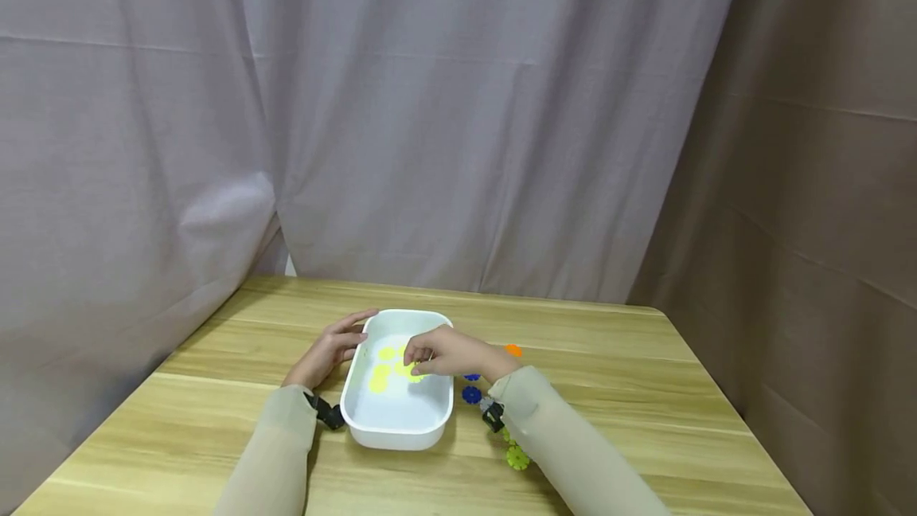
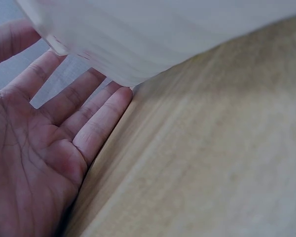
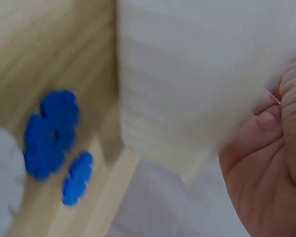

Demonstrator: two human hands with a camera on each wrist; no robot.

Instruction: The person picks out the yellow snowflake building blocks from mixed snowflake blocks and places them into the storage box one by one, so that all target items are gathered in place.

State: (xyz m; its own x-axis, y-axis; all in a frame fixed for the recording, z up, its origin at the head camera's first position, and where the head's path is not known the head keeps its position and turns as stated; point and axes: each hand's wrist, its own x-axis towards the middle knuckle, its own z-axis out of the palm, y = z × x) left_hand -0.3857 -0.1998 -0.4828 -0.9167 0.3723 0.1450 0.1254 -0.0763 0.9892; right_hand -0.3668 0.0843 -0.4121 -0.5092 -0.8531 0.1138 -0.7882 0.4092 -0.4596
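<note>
Left hand point(image 1: 329, 353): fingers straight against tub point(image 1: 396, 441)'s left edge, probably bracing it. Right hand point(image 1: 450, 352) curled over yellow discs point(image 1: 380, 378) inside; can't tell if grip's clamped on one.

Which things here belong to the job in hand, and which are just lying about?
Job, apparently:
white tub, touched by the left hand
yellow pieces inside it, by the right hand

Probably just lying about:
blue pieces
orange piece
yellow-green pieces
pale piece

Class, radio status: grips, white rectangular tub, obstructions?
Left grip touches tub; right grip over it, hold unclear. Yellow notched discs inside. Right beige fabric sleeve partly hides yellow-green notched discs outside.
</note>
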